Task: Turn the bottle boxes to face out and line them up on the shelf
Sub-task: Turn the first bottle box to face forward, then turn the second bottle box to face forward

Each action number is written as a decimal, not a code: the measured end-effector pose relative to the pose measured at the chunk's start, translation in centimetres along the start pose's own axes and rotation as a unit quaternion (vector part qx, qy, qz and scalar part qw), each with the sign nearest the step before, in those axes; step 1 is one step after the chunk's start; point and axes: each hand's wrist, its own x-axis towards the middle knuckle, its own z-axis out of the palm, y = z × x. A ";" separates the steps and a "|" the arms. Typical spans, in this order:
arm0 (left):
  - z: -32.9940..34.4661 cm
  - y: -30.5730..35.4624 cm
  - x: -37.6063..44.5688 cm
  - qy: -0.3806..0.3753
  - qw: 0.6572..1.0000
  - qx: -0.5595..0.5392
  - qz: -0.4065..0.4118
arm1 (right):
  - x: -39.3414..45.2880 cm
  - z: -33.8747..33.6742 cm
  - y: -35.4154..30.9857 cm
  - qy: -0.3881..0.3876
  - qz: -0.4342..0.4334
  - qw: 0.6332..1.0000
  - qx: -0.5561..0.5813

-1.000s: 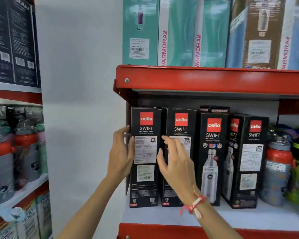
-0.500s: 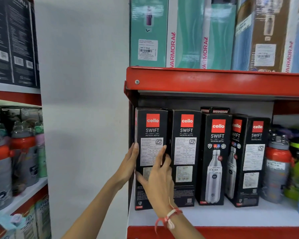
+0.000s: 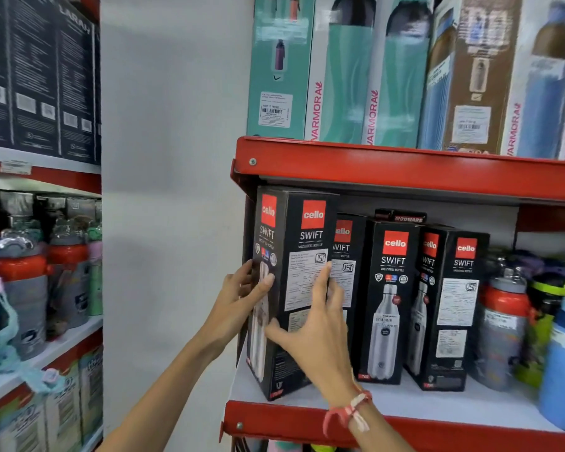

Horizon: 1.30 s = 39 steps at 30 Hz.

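Several black Cello Swift bottle boxes stand on the white shelf (image 3: pixel 437 406) with a red front lip. The leftmost box (image 3: pixel 294 243) is pulled forward to the shelf's front edge and turned at an angle, so its label side and its bottle-picture side both show. My left hand (image 3: pixel 242 301) grips its left picture side. My right hand (image 3: pixel 313 324) holds its label face and right edge. The second box (image 3: pixel 348 252) is partly hidden behind it. A third box (image 3: pixel 390 298) shows its bottle picture. The fourth box (image 3: pixel 450 301) stands angled.
Loose bottles with red and blue lids (image 3: pixel 503 324) crowd the shelf's right end. Teal and brown Varmora boxes (image 3: pixel 340 76) fill the shelf above. A white wall (image 3: pixel 170 190) is on the left, then another rack with bottles (image 3: pixel 23 288).
Both hands have taken hold of the leftmost box, pulled it forward from the row and rotated it so its picture side swings into view. The camera has moved closer.
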 end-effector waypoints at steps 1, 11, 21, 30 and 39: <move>-0.1 0.3 -0.2 0.017 1.000 0.011 0.003 | 0.1 -0.9 0.3 -0.007 -0.008 0.999 0.030; -1.0 0.9 -3.0 -0.041 0.998 0.029 0.030 | 2.9 -5.1 2.5 -0.166 -0.039 0.970 0.173; -1.1 -0.9 -0.6 0.036 0.991 0.118 0.050 | 5.4 -0.6 1.5 -0.151 -0.021 0.974 0.169; 0.0 -3.8 2.3 0.044 0.989 0.143 0.020 | 5.7 2.9 1.8 -0.025 0.033 0.998 0.052; 0.4 -4.8 2.2 0.063 0.984 0.163 0.020 | 5.2 2.6 2.9 0.114 -0.036 0.990 -0.070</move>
